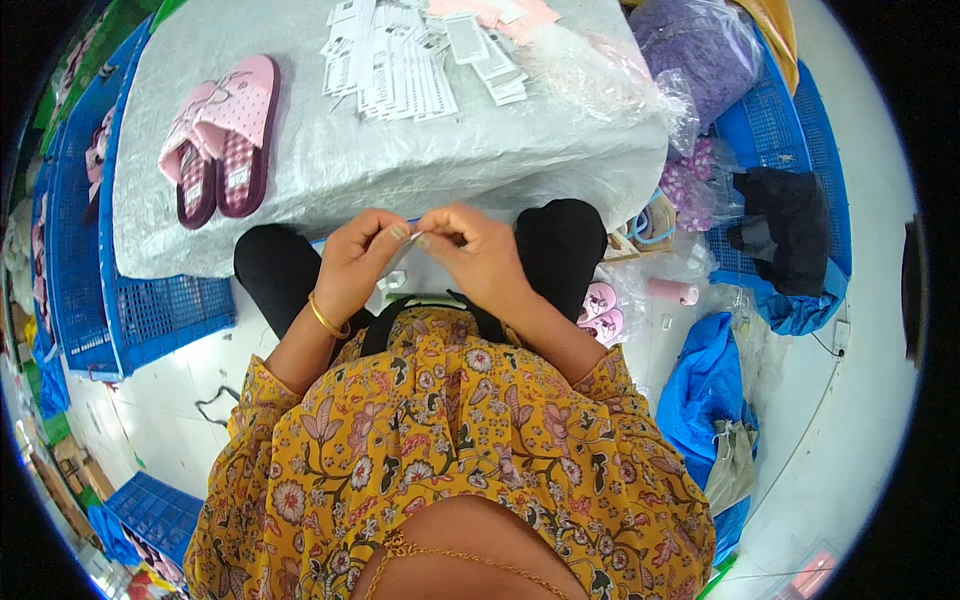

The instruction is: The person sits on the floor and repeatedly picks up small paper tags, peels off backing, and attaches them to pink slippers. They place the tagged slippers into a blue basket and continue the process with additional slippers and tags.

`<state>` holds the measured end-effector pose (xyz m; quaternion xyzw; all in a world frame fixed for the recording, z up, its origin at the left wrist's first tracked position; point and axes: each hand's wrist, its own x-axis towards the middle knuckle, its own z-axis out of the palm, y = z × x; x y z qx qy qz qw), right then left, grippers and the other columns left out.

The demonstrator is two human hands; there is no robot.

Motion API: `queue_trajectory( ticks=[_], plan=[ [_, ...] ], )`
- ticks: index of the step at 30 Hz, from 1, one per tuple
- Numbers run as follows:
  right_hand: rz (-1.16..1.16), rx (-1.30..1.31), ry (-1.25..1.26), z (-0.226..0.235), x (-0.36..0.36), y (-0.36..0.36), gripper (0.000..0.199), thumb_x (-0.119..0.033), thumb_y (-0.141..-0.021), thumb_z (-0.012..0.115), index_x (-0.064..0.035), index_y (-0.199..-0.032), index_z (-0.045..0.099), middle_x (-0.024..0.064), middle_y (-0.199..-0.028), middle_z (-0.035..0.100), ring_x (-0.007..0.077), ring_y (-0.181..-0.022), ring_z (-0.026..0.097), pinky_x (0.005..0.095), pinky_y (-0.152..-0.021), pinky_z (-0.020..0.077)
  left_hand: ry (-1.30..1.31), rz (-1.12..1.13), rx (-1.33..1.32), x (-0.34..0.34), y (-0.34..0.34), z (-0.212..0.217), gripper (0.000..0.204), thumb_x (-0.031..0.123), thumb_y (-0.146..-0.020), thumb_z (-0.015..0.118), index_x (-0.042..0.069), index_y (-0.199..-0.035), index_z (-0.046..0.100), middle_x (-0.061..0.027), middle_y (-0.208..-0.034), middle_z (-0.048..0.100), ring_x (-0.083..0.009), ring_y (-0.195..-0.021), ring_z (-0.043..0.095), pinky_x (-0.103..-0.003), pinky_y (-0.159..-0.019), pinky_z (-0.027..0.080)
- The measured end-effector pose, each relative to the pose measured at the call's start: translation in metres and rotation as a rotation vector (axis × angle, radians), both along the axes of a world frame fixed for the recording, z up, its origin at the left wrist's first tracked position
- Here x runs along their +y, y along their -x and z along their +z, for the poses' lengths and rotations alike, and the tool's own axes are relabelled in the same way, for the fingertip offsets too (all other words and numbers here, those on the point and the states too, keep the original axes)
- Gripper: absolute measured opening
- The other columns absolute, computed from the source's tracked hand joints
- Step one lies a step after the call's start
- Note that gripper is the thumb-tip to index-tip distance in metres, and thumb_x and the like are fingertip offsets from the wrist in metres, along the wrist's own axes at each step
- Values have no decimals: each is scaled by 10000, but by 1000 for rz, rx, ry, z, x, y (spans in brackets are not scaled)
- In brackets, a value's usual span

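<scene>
From the head camera, looking down, the left hand [362, 258] and the right hand [478, 252] meet just above the lap, in front of the near edge of the table [400, 165]. Both grips are pinched shut, thumb against fingertips, on a small white tag [412, 232] held between them; its exact shape is too small to tell. A gold bangle [326, 320] sits on the left wrist. On the table, which is covered with a grey sheet, a pair of pink slippers [222, 135] lies to the left and a spread of white paper tags [400, 60] lies at the far middle. Blue crates [150, 315] stand on the floor to the left, and a blue bag [705, 385] lies to the right.
</scene>
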<state>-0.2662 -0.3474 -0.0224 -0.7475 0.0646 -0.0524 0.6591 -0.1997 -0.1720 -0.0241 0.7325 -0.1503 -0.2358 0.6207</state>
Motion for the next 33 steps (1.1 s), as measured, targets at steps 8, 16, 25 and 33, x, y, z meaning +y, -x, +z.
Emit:
queue_trajectory(
  ticks=[8, 16, 25, 33],
  plan=[
    [59, 97, 55, 0, -8, 3, 176, -163, -875, 690, -7, -952, 671, 119, -852, 695, 163, -715, 654, 301, -648, 504, -67, -48, -217, -8, -3, -8, 90, 95, -904, 635, 7, -889, 624, -23, -752, 582, -70, -663, 486, -235, -598, 419],
    [31, -226, 328, -3, -20, -6, 136, -193, -820, 724, -67, -847, 679, 93, -872, 663, 309, -901, 600, 395, -780, 466, -136, -85, -377, -17, -9, 10, 93, 98, -892, 643, 8, -877, 625, -31, -745, 579, -87, -627, 481, -256, -568, 417],
    [-31, -89, 129, -3, -36, -4, 102, -101, -860, 704, -25, -923, 675, 60, -858, 654, 152, -738, 605, 280, -679, 491, -55, 69, -320, -88, -112, 41, 191, 158, -877, 686, 5, -975, 626, -20, -794, 600, -75, -691, 546, -235, -619, 467],
    [-40, -67, 57, -9, -47, 2, 97, -76, -871, 699, -12, -940, 679, 53, -846, 650, 108, -714, 593, 249, -661, 489, -527, 23, -150, -154, -214, 43, 483, 471, -778, 760, 12, -847, 626, -61, -662, 609, -131, -513, 563, -273, -510, 472]
  ],
)
